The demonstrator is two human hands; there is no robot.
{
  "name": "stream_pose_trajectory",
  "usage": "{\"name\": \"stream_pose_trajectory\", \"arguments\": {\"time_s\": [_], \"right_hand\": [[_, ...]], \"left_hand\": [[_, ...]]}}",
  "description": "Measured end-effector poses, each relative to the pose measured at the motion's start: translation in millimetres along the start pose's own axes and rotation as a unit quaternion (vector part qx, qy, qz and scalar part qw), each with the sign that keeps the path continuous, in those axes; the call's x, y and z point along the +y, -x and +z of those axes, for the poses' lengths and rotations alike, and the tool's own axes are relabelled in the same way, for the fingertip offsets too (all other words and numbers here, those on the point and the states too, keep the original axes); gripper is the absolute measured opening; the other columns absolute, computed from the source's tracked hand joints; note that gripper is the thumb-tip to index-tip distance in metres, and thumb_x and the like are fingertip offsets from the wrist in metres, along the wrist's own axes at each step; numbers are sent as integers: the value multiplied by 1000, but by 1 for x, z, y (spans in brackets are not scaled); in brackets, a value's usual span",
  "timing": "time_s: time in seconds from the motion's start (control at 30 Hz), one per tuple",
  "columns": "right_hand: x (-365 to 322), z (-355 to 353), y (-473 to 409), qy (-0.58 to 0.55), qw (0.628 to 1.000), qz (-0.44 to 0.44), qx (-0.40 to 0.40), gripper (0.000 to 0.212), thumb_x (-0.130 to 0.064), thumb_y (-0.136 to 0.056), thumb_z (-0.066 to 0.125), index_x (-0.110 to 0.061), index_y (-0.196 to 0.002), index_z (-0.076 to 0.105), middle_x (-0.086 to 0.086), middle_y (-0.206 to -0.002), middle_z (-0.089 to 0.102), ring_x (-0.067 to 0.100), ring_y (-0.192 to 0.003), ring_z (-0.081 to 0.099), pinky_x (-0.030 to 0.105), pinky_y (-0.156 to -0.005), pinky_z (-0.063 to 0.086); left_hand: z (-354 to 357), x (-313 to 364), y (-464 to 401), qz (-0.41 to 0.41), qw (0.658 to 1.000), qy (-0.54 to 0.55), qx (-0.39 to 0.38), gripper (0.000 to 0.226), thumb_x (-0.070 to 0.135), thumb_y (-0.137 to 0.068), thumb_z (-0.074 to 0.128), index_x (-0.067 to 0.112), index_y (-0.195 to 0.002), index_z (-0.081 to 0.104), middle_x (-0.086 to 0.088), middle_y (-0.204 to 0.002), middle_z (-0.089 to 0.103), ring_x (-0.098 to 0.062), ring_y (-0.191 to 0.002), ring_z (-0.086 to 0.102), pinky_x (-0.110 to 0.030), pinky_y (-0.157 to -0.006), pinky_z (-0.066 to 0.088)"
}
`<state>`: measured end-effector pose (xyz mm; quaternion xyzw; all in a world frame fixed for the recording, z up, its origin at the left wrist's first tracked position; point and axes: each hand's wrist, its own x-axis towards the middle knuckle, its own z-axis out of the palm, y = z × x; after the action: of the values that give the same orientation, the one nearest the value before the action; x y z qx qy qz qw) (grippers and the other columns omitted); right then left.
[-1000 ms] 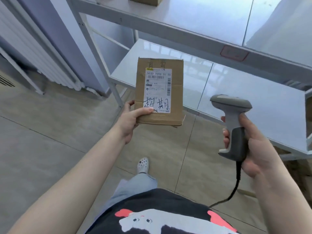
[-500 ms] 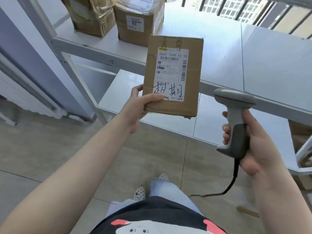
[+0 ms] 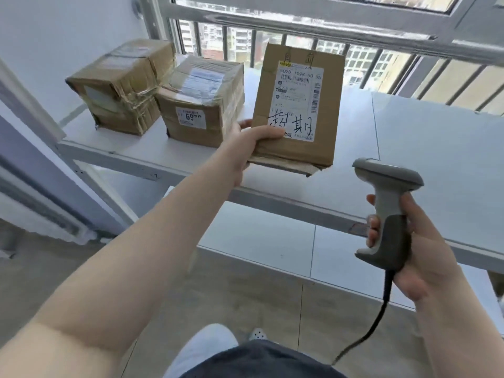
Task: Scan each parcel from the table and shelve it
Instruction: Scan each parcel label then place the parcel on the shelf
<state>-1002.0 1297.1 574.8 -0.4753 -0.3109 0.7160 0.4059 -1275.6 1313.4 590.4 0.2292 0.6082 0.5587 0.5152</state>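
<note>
Gripping the flat parcel (image 3: pixel 296 110) at its lower left corner, left hand (image 3: pixel 246 144) holds it label-up above the shelf (image 3: pixel 409 148), thumb over the label. Right hand (image 3: pixel 409 249) fingers clenched round scanner (image 3: pixel 388 208) handle. Two taped boxes (image 3: pixel 163 96) on shelf, left.

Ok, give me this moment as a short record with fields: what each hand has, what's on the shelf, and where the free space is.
left hand: left hand grips the flat brown cardboard parcel with white label at its lower left corner, label facing the camera, held up above the shelf
right hand: right hand grips the grey corded handheld barcode scanner by its handle
shelf: white metal shelf
already shelved: taped brown box and labelled brown box, side by side at the left
free space: right of the labelled box
</note>
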Motion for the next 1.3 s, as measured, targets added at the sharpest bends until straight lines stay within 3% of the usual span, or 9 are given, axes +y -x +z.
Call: {"name": "stream_pose_trajectory", "arguments": {"time_s": [0.13, 0.3, 0.4, 0.53, 0.73, 0.87, 1.3], "right_hand": [[-6, -1, -10, 4, 1000, -2, 6, 43, -51, -93, 54, -15, -111, 67, 1, -69, 54, 10, -55, 53, 18, -56, 47], [-4, -1, -17, -7, 1000, 2, 17, 41, -51, -92, 54, -16, -108, 68, -1, -68, 56, 9, -55, 54, 18, -55, 49], [-3, 1, -20, -8, 1000, 1, 23, 41, -52, -93, 54, -16, -108, 67, -1, -68, 56, 9, -55, 52, 18, -54, 48], [-2, 5, -24, -2, 1000, -6, 29, 41, -52, -93, 55, -16, -106, 68, -2, -68, 59, 8, -56, 53, 19, -54, 49], [2, 8, -25, -3, 999, -8, 32, 40, -52, -92, 57, -17, -105, 70, -3, -71, 62, 8, -59, 55, 20, -58, 49], [4, 6, -23, -3, 999, -8, 34, 39, -52, -92, 57, -17, -103, 70, -3, -70, 62, 8, -58, 55, 21, -61, 47], [8, -1, -18, 6, 1000, 3, 29, 44, -55, -90, 58, -16, -107, 70, 2, -71, 56, 15, -58, 52, 27, -64, 41]], "left_hand": [[15, 13, -26, -42, 998, -46, 19, 70, 39, -66, 85, 21, -128, 58, 1, -110, 71, -11, -87, 66, -25, -66, 44], [23, 22, -45, -52, 996, -61, 30, 17, 32, -83, 75, 23, -95, 67, 4, -83, 67, -12, -75, 63, -20, -60, 46], [24, 20, -55, -37, 997, -51, 44, 36, 31, -81, 79, 16, -111, 67, 0, -91, 67, -17, -85, 65, -24, -73, 54], [25, 22, -54, -22, 996, -75, 53, 49, 35, -82, 78, 13, -123, 62, 4, -92, 60, -8, -75, 53, -22, -57, 38], [24, 20, -51, -2, 996, -70, 54, 64, 40, -80, 79, 12, -133, 57, 0, -112, 62, -9, -83, 52, -23, -60, 32], [25, 18, -51, 10, 996, -74, 50, 57, 36, -87, 74, 11, -134, 52, 10, -87, 49, -3, -74, 45, -22, -57, 31], [27, 15, -42, 10, 997, -58, 50, 39, 36, -90, 71, 21, -118, 48, 14, -87, 50, 2, -73, 46, -16, -52, 32]]}}
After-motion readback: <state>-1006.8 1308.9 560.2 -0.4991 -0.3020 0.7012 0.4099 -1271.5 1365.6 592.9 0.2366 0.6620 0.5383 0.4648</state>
